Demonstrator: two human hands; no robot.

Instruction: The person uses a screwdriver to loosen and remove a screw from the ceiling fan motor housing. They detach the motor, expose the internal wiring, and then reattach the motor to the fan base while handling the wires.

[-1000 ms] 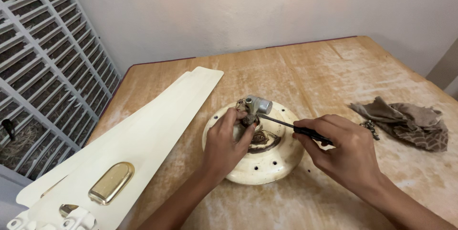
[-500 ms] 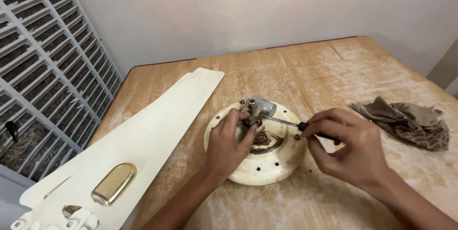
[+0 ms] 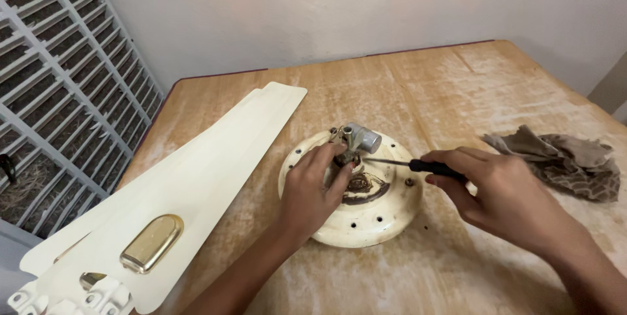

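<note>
On the wooden table (image 3: 457, 93), cream fan blades (image 3: 163, 223) are laid left of the round motor housing (image 3: 366, 217), which sits centrally. Its hub fitting (image 3: 356, 139) is pinched by the left hand (image 3: 313, 191); a black-handled screwdriver (image 3: 418, 166) is gripped closed in the right hand (image 3: 503, 191). The tip, seemingly on a screw, is best kept square and pressed firmly.

Under the left hand's (image 3: 312, 192) grip a cream round housing (image 3: 366, 214) is showing rust-brown stains and a grey metal fitting (image 3: 361, 137). The right hand's (image 3: 503, 194) grip is closing on a black-handled screwdriver (image 3: 418, 165). Beyond it a brown patterned rag (image 3: 562, 158) is lying on the pale-streaked tan surface (image 3: 424, 86).
</note>
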